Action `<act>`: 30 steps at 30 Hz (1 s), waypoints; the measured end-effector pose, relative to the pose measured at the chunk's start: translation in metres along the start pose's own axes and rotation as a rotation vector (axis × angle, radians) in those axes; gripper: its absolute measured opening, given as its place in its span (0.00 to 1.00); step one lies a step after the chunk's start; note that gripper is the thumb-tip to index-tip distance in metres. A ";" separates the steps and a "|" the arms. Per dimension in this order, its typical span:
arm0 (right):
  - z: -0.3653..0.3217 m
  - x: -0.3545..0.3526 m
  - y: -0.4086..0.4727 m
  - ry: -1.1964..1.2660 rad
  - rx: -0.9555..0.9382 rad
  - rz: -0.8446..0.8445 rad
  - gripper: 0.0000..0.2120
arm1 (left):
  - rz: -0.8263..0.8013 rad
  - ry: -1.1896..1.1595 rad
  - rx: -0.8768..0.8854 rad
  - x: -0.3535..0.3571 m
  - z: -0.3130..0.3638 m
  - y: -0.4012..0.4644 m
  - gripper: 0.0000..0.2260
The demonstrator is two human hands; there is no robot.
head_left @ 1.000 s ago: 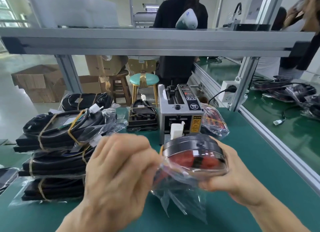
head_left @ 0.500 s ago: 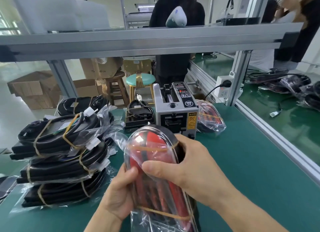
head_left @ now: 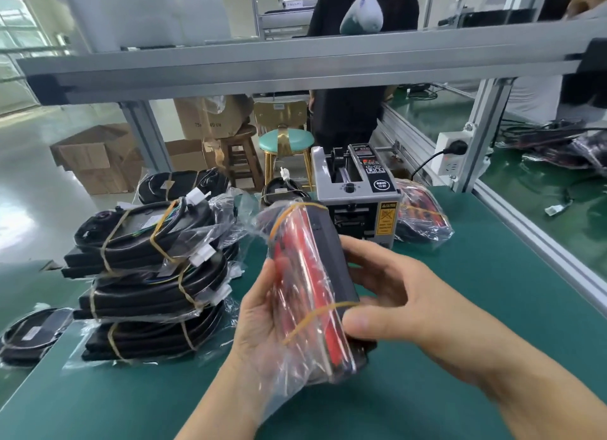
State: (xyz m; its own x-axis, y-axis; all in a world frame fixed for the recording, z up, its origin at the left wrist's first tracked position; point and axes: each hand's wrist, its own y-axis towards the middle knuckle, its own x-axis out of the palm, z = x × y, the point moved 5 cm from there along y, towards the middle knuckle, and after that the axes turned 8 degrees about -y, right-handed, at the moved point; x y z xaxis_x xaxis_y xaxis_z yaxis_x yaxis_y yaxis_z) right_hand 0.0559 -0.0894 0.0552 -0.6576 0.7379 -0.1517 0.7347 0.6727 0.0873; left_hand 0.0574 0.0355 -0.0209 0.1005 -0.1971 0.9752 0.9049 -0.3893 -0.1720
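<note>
Bagged red lamp unit held upright above green bench mat. Left hand grips its left side, right hand clasps its black right side. Bare mat runs right to aluminium rail. Stack of bagged black units close on left. Tape dispenser just behind, second bagged red unit beside it.

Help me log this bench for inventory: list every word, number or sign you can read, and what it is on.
"75 ... 40 CM": on the cardboard box; the middle is unclear.
Warning triangle: on the yellow label of the tape dispenser; its words are too blurred.
Too small to read: characters on the round black sticker on the dispenser.
No text seen: the bagged pack.
</note>
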 end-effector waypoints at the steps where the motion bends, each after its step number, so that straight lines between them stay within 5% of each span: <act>1: 0.000 -0.004 0.000 0.035 0.013 0.008 0.38 | -0.083 -0.072 -0.041 0.005 0.001 0.001 0.45; 4: 0.003 -0.016 0.002 0.207 0.050 0.051 0.27 | -0.044 -0.161 -0.137 0.005 0.004 0.003 0.42; 8: 0.004 -0.022 0.002 0.337 0.025 0.058 0.17 | 0.171 0.155 0.048 -0.002 0.016 0.011 0.14; 11: 0.008 -0.027 0.000 0.381 0.040 0.080 0.13 | 0.240 0.161 0.063 -0.003 0.018 0.011 0.18; 15: 0.025 -0.040 -0.001 0.514 0.188 0.157 0.26 | 0.197 0.174 -0.114 0.015 0.012 0.009 0.23; 21: 0.049 -0.050 -0.008 0.656 0.404 0.240 0.28 | 0.273 0.384 -0.147 0.031 0.009 0.011 0.23; 25: 0.050 -0.060 -0.012 0.452 0.426 0.218 0.37 | 0.356 0.435 -0.085 0.032 0.017 0.011 0.25; 30: 0.014 -0.074 -0.004 0.058 0.113 0.317 0.35 | 0.384 0.549 0.052 0.027 0.021 0.000 0.19</act>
State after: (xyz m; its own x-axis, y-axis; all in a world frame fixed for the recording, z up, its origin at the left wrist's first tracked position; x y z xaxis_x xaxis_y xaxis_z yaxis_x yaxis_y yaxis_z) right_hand 0.1037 -0.1473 0.0527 -0.3993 0.9135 -0.0779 0.9159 0.4013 0.0108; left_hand 0.0692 0.0489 0.0083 0.2068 -0.7471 0.6318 0.8670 -0.1593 -0.4722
